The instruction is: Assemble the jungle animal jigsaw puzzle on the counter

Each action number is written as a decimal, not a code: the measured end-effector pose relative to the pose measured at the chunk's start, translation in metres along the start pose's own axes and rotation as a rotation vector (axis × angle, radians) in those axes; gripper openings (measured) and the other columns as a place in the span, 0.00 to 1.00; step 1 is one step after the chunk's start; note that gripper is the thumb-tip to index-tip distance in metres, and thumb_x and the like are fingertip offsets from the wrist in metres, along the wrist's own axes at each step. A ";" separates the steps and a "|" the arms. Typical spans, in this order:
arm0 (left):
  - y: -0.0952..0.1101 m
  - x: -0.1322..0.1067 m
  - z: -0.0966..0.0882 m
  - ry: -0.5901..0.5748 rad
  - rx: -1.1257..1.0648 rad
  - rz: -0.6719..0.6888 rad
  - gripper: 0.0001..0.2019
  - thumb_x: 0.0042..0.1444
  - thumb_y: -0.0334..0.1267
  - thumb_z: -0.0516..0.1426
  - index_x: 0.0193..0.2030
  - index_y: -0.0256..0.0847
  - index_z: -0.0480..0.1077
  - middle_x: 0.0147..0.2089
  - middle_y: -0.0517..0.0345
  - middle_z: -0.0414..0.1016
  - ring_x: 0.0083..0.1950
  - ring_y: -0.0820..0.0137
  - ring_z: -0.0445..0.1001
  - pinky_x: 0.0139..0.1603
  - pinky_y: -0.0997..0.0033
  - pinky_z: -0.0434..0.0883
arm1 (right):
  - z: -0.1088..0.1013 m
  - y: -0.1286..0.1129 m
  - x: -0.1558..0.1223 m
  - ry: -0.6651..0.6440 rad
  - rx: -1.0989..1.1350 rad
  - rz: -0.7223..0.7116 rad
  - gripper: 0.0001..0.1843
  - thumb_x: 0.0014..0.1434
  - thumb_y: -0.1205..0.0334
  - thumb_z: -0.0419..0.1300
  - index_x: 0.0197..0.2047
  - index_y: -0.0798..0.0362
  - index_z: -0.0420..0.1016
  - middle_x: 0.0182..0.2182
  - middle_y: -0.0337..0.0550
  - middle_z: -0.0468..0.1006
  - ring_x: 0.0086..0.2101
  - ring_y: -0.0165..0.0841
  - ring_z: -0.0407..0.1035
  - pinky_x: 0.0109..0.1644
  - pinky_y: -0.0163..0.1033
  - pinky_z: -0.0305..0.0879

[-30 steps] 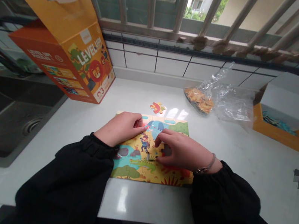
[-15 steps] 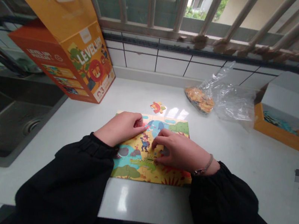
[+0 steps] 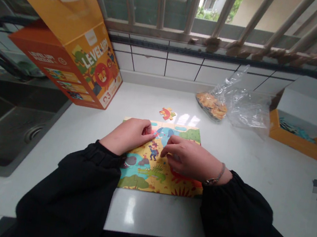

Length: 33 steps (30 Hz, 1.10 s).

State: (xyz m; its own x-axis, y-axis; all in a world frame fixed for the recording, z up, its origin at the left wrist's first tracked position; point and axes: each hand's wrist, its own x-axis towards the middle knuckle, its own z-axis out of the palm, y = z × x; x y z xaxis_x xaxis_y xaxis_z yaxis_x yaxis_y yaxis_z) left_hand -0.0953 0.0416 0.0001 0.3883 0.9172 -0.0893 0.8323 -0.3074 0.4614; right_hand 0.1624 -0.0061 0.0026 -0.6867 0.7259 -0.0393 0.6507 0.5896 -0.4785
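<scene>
A colourful jigsaw puzzle [image 3: 157, 174] with animals and a small figure lies flat on the white counter. My left hand [image 3: 133, 134] rests on its upper left part, fingers curled at the top edge and thumb against the surface, holding it. Over the right middle of the picture is my right hand [image 3: 188, 159], its fingers bent and the thumb drawn in under them. Whatever those fingertips may hold is hidden. Just beyond the far edge, loose puzzle pieces [image 3: 167, 114] with red, yellow and green print lie on the counter.
At the left stands an orange puzzle box [image 3: 95, 64], beside a dark sink [image 3: 8, 135]. A clear plastic bag [image 3: 247, 108] with puzzle pieces [image 3: 212, 105] lies at the back right. Further right, an open yellow-and-white box [image 3: 307, 144] holds bluish pieces. Window bars rise behind.
My right thumb has moved up and in towards the fingers, uncovering more of the crocodile picture. My left hand and the loose pieces stay where they were.
</scene>
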 end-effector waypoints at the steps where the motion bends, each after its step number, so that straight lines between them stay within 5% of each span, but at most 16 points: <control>1: 0.000 0.000 0.000 0.000 0.001 0.001 0.15 0.68 0.48 0.62 0.32 0.43 0.70 0.34 0.58 0.80 0.33 0.66 0.73 0.35 0.65 0.58 | 0.000 0.000 0.000 -0.005 0.000 0.004 0.13 0.69 0.67 0.62 0.49 0.43 0.88 0.48 0.43 0.81 0.39 0.33 0.74 0.41 0.39 0.61; 5: -0.001 0.000 0.001 0.008 0.004 0.012 0.16 0.68 0.48 0.63 0.32 0.43 0.70 0.33 0.58 0.80 0.33 0.66 0.73 0.35 0.65 0.58 | 0.001 0.003 0.002 0.023 0.041 -0.027 0.12 0.68 0.68 0.62 0.48 0.46 0.87 0.48 0.44 0.81 0.41 0.34 0.74 0.44 0.39 0.64; 8: -0.002 0.000 0.002 0.019 0.010 0.021 0.16 0.69 0.48 0.62 0.32 0.43 0.70 0.33 0.58 0.79 0.33 0.66 0.73 0.35 0.64 0.58 | 0.003 0.008 0.005 0.173 0.032 -0.024 0.11 0.67 0.71 0.61 0.46 0.50 0.84 0.45 0.46 0.81 0.42 0.36 0.74 0.47 0.40 0.66; 15: -0.003 0.001 0.003 0.036 -0.006 0.019 0.15 0.69 0.48 0.62 0.33 0.43 0.71 0.33 0.58 0.79 0.33 0.66 0.73 0.36 0.65 0.59 | 0.011 0.030 0.012 0.530 -0.136 0.245 0.07 0.71 0.62 0.62 0.48 0.52 0.81 0.42 0.49 0.81 0.44 0.42 0.74 0.52 0.47 0.69; 23: -0.003 0.001 0.004 0.031 -0.008 0.025 0.15 0.68 0.49 0.62 0.33 0.44 0.71 0.33 0.57 0.80 0.33 0.65 0.72 0.35 0.64 0.58 | -0.006 0.033 0.050 0.532 -0.191 0.480 0.23 0.69 0.49 0.67 0.61 0.53 0.76 0.50 0.55 0.84 0.52 0.50 0.76 0.56 0.52 0.70; 33: -0.003 0.002 0.003 0.035 0.008 0.026 0.15 0.66 0.49 0.62 0.33 0.43 0.71 0.34 0.55 0.81 0.33 0.65 0.73 0.35 0.65 0.58 | -0.006 0.037 0.110 0.396 -0.222 0.575 0.26 0.64 0.50 0.68 0.60 0.54 0.75 0.53 0.61 0.83 0.52 0.52 0.75 0.53 0.52 0.70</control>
State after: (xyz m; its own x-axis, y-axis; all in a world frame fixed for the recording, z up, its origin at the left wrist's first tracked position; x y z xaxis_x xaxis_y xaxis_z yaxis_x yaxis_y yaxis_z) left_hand -0.0953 0.0438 -0.0045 0.3959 0.9171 -0.0468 0.8252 -0.3330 0.4562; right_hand 0.1131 0.0977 -0.0137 -0.0750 0.9912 0.1093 0.9522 0.1037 -0.2873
